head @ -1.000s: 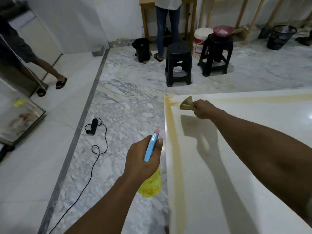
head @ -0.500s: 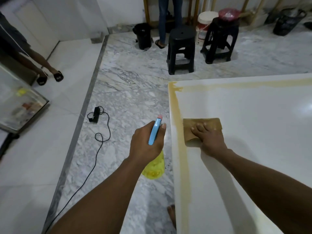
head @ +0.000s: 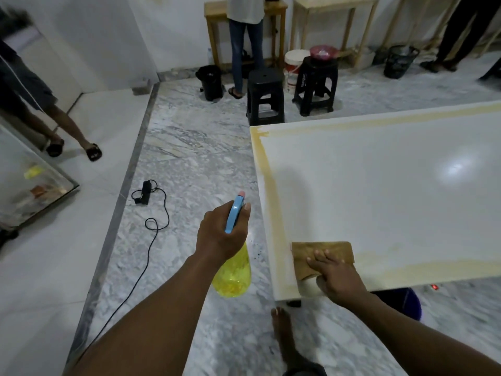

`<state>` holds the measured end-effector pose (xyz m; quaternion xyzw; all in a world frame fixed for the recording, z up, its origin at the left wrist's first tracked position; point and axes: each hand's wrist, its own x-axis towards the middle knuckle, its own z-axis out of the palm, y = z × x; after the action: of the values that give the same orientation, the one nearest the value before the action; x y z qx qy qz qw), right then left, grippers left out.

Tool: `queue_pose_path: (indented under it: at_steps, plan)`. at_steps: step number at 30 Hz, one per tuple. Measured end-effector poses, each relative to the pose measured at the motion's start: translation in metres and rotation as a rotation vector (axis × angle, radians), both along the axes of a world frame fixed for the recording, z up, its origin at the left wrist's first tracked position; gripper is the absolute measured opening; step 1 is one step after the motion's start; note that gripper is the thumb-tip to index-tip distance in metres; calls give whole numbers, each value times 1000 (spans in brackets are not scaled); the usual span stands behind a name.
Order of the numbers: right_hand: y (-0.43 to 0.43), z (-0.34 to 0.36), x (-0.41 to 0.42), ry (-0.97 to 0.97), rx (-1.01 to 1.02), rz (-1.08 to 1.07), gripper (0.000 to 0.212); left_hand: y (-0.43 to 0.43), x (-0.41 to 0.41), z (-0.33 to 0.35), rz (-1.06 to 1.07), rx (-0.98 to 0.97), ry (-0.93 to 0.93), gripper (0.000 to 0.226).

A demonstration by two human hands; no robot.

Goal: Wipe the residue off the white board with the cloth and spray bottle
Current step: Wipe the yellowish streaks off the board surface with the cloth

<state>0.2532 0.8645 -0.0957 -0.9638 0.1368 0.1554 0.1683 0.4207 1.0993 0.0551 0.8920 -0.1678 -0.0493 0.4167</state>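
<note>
Left hand [head: 221,234] clenched, right hand [head: 334,275] flat

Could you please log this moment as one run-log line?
left hand: holds spray bottle off board | right hand: presses cloth at near-left corner of white board | residue: rings edges

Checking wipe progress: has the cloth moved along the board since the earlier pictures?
Yes. The cloth has come down the board's stained left edge, from the far corner to the near corner, under the right hand.
</note>
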Motion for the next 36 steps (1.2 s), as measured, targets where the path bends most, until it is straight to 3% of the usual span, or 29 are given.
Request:
queue_pose_path:
  at_steps: [4,9,14,17,20,22,26,36]
  plan:
    - [-9,30,-7,-167,334,-63,32,0,-15,7,-36,-19,8,45]
    - [-84,91,45,-253,445,-485,34,-35,-13,11,-133,16,-27,41]
    - [-177,120,64,-295,343,-694,39,-92,-2,5,-262,40,0,46]
    - [-215,111,56,-213,176,-770,37,-125,3,2,-313,4,15,27]
    - [-226,69,41,-80,103,-848,22,-147,6,-7,-338,-26,21,30]
    - [-213,35,32,22,30,-810,22,-153,8,-13,-354,-29,30,33]
    - [-162,1,25,38,-179,-637,36,-146,16,-23,-393,3,8,20]
    - [0,15,33,191,-3,-663,50,-77,25,-17,-424,44,-11,44]
